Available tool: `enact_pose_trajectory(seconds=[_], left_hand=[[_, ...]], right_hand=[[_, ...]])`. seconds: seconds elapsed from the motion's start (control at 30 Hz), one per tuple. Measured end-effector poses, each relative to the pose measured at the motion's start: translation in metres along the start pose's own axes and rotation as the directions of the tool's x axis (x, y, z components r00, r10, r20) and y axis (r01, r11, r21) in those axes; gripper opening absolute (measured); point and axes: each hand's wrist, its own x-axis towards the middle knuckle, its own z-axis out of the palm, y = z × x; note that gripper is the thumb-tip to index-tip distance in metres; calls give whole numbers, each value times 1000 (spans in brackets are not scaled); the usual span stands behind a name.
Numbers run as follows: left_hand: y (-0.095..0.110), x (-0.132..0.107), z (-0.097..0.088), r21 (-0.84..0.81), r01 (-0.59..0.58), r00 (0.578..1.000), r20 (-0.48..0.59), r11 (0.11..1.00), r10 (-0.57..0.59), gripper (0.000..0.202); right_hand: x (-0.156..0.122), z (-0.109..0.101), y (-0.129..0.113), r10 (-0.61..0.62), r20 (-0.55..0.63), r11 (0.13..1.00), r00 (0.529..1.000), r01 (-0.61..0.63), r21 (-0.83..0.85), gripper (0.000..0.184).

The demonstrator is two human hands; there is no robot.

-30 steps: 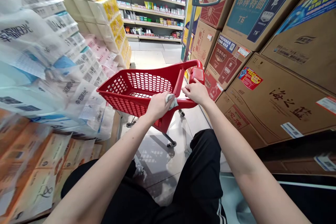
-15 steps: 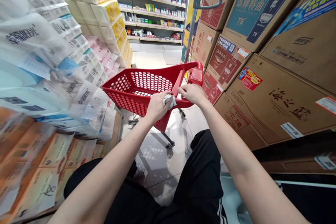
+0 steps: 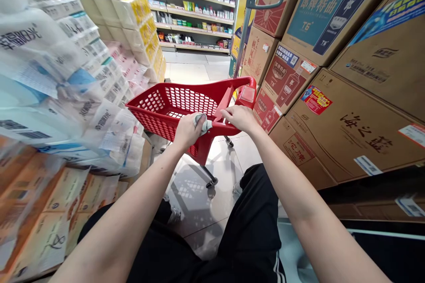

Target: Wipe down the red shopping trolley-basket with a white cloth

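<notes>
A small red plastic shopping cart with a perforated basket stands on the tiled aisle floor in front of me. My left hand is closed on a crumpled grey-white cloth and presses it against the cart's near rim. My right hand grips the same rim a little to the right, below the red handle. The basket looks empty inside.
Stacks of wrapped tissue packs line the left side. Brown cardboard cartons are piled high on the right. A shelf of small goods crosses the far end of the aisle. A grey metal pole rises behind the cart.
My left hand has slid the cloth leftward along the cart's rim. The right hand shifted slightly left on the rim. The cart has rolled a little to the left.
</notes>
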Motion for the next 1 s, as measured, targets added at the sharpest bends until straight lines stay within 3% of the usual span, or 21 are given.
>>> enact_pose_trajectory(seconds=[0.27, 0.37, 0.5, 0.63, 0.9, 1.0], left_hand=[[15, -24, 11, 16, -60, 996, -63, 998, 60, 42], [18, -31, 14, 76, -140, 990, -23, 987, 142, 60], [7, -32, 6, 88, -250, 967, 77, 964, 243, 76], [-4, -29, -4, 82, -277, 954, 138, 957, 265, 77], [1, -40, -10, 83, -302, 940, 191, 950, 282, 91], [-3, -39, -11, 75, -310, 938, 188, 948, 291, 84]], right_hand=[[6, 3, -5, 18, 4, 1000, 1000, -17, -20, 49], [8, 4, -5, 9, -2, 1000, 1000, -9, -24, 48], [10, 4, -7, 22, 6, 999, 1000, -22, -32, 50], [11, 2, -14, 40, 23, 999, 999, -40, -29, 51], [13, 5, -17, 54, 27, 998, 998, -53, -32, 52], [13, 6, -16, 57, 27, 998, 998, -56, -30, 52]])
